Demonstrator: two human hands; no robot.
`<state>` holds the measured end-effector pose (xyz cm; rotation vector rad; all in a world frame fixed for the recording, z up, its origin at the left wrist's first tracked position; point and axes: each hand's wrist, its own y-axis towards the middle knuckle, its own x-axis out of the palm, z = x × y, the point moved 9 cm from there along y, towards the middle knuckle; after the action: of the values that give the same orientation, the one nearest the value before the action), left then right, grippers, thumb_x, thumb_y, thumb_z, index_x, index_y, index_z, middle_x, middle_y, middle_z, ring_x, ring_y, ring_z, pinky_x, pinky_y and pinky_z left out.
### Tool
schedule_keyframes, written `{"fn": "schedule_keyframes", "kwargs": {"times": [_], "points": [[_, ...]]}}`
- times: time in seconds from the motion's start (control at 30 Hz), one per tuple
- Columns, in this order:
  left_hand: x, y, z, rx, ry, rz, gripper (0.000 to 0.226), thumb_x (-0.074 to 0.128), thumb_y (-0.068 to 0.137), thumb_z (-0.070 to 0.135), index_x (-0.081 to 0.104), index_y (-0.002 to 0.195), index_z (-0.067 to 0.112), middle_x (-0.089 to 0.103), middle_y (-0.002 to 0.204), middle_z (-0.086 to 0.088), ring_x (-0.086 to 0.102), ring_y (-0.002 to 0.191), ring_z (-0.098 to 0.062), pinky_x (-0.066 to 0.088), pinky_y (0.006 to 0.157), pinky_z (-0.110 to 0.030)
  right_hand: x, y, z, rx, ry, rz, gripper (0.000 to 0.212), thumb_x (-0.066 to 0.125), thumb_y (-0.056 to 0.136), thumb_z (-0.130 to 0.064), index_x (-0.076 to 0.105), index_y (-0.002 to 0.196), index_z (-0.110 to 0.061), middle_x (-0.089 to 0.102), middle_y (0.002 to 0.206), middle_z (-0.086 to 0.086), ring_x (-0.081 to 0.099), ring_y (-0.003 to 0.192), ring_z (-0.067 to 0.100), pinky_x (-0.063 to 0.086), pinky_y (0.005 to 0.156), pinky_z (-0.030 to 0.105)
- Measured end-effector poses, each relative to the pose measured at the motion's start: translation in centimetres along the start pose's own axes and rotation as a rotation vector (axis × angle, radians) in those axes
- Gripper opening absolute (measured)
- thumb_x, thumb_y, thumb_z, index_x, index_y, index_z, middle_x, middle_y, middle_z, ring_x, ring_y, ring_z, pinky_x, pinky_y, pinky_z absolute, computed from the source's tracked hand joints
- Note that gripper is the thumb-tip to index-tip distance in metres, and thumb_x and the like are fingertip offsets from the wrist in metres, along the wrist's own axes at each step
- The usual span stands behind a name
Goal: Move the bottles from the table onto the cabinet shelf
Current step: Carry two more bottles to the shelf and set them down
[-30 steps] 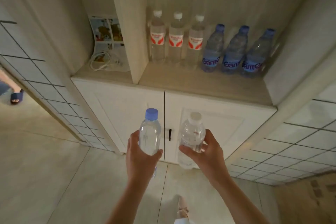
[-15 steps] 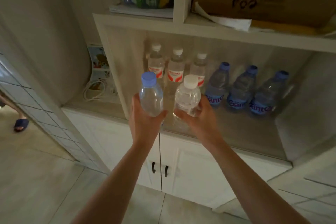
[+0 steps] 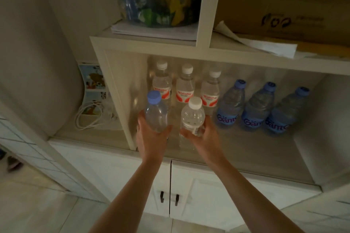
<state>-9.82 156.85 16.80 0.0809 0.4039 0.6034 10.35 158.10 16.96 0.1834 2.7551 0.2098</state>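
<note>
Cabinet shelf [image 3: 236, 149]: open compartment above the two white doors; a row already stands at its back, and bare board lies in front of that row.
Row at the back: three white-capped bottles [image 3: 185, 85] with red labels towards the shelf's left wall; three blue bottles [image 3: 255, 106] beside them towards its right wall; all upright.
Blue-capped bottle [image 3: 156, 113]: upright, clear, no label to be seen; held above the front left of the shelf, close to the left wall; whether its base touches the board I cannot tell.
White-capped bottle [image 3: 193, 117]: upright, just beside the blue-capped one and apart from it; in front of the red-labelled row; its base looks near or on the board.
Left hand [image 3: 151, 136]: fingers and thumb wrapped round the lower body of the blue-capped bottle; firmly closed on it.
Right hand [image 3: 204, 134]: curled round the lower half of the white-capped bottle; thumb across its front.
Handling, as I judge it: thin plastic, smooth and a little slippery; dents if squeezed; weight depends on the fill, which looks full in the white-capped one; best held round the middle of the body, not by the cap; tall and narrow, so a knock could topple the row behind.
</note>
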Motion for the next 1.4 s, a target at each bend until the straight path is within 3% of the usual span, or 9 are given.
{"fn": "schedule_keyframes", "kwargs": {"times": [0.1, 0.2, 0.3, 0.53, 0.73, 0.83, 0.93, 1.23, 1.4], "points": [[0.7, 0.4, -0.5, 0.009, 0.027, -0.047, 0.088, 0.089, 0.058, 0.034, 0.039, 0.129, 0.022, 0.059, 0.121, -0.001, 0.057, 0.107, -0.022, 0.049, 0.085, -0.037, 0.3, 0.0, -0.2, 0.001, -0.004, -0.001, 0.064, 0.083, 0.069, -0.032, 0.047, 0.122, -0.029, 0.062, 0.107, -0.02, 0.062, 0.096, -0.004, 0.05, 0.083, 0.012], [0.8, 0.5, -0.8, 0.028, 0.036, -0.077, 0.086, 0.087, 0.06, 0.033, 0.038, 0.13, 0.02, 0.058, 0.121, -0.004, 0.057, 0.108, -0.025, 0.052, 0.086, -0.043, 0.5, 0.1, 0.3, 0.013, -0.012, -0.007, 0.07, 0.084, 0.068, -0.024, 0.045, 0.127, -0.023, 0.062, 0.109, -0.018, 0.062, 0.098, -0.002, 0.049, 0.084, 0.013], [0.7, -0.2, -1.9, 0.06, 0.005, -0.143, 0.084, 0.084, 0.067, 0.025, 0.037, 0.137, 0.022, 0.057, 0.126, -0.002, 0.055, 0.11, -0.018, 0.052, 0.089, -0.04, 1.1, -0.7, 2.2, 0.065, -0.047, -0.041, 0.079, 0.086, 0.066, -0.016, 0.041, 0.131, -0.022, 0.057, 0.11, -0.021, 0.059, 0.099, -0.004, 0.043, 0.079, 0.003], [1.4, 0.0, -4.6, 0.014, 0.07, -0.174, 0.074, 0.084, 0.069, 0.03, 0.044, 0.131, 0.024, 0.065, 0.109, 0.0, 0.063, 0.098, -0.022, 0.056, 0.079, -0.039, 1.8, -0.5, 3.7, 0.116, -0.122, -0.002, 0.064, 0.083, 0.07, -0.014, 0.05, 0.124, -0.012, 0.056, 0.107, -0.012, 0.057, 0.1, 0.01, 0.044, 0.082, 0.019], [2.5, 1.8, -3.7, 0.006, 0.076, -0.143, 0.074, 0.08, 0.075, 0.026, 0.04, 0.137, 0.021, 0.062, 0.123, -0.002, 0.061, 0.109, -0.021, 0.051, 0.08, -0.03, 3.2, 1.7, 3.7, 0.123, -0.159, 0.018, 0.062, 0.083, 0.07, -0.019, 0.047, 0.12, -0.013, 0.055, 0.11, -0.006, 0.057, 0.102, 0.015, 0.049, 0.086, 0.029], [3.0, 2.5, -3.8, -0.001, 0.069, -0.139, 0.07, 0.078, 0.076, 0.025, 0.04, 0.134, 0.021, 0.06, 0.125, -0.003, 0.059, 0.113, -0.023, 0.053, 0.083, -0.036, 3.8, 2.5, 3.9, 0.124, -0.175, 0.028, 0.061, 0.083, 0.07, -0.021, 0.046, 0.119, -0.014, 0.056, 0.111, -0.004, 0.058, 0.105, 0.02, 0.052, 0.09, 0.037], [3.5, 3.0, -4.3, -0.004, 0.071, -0.151, 0.068, 0.077, 0.077, 0.026, 0.039, 0.133, 0.021, 0.058, 0.127, -0.003, 0.058, 0.114, -0.024, 0.054, 0.085, -0.04, 4.2, 3.1, 3.8, 0.118, -0.183, 0.029, 0.062, 0.082, 0.072, -0.02, 0.046, 0.122, -0.012, 0.056, 0.115, -0.003, 0.057, 0.107, 0.019, 0.051, 0.091, 0.037], [4.1, 3.2, -4.6, 0.013, 0.127, -0.17, 0.071, 0.077, 0.078, 0.033, 0.039, 0.136, 0.017, 0.057, 0.13, -0.002, 0.058, 0.116, -0.019, 0.044, 0.085, -0.021, 4.5, 3.8, 3.4, 0.124, -0.173, 0.081, 0.065, 0.081, 0.073, -0.02, 0.045, 0.126, -0.012, 0.06, 0.124, 0.004, 0.059, 0.111, 0.02, 0.051, 0.094, 0.04], [4.0, 2.2, -5.7, 0.016, 0.201, -0.21, 0.052, 0.062, 0.088, 0.027, 0.044, 0.134, 0.015, 0.062, 0.121, -0.007, 0.063, 0.109, -0.021, 0.049, 0.082, -0.022, 5.2, 3.4, 5.5, 0.2, -0.171, 0.042, 0.066, 0.079, 0.073, -0.022, 0.045, 0.129, -0.015, 0.061, 0.123, 0.005, 0.06, 0.112, 0.022, 0.051, 0.095, 0.042]]}}
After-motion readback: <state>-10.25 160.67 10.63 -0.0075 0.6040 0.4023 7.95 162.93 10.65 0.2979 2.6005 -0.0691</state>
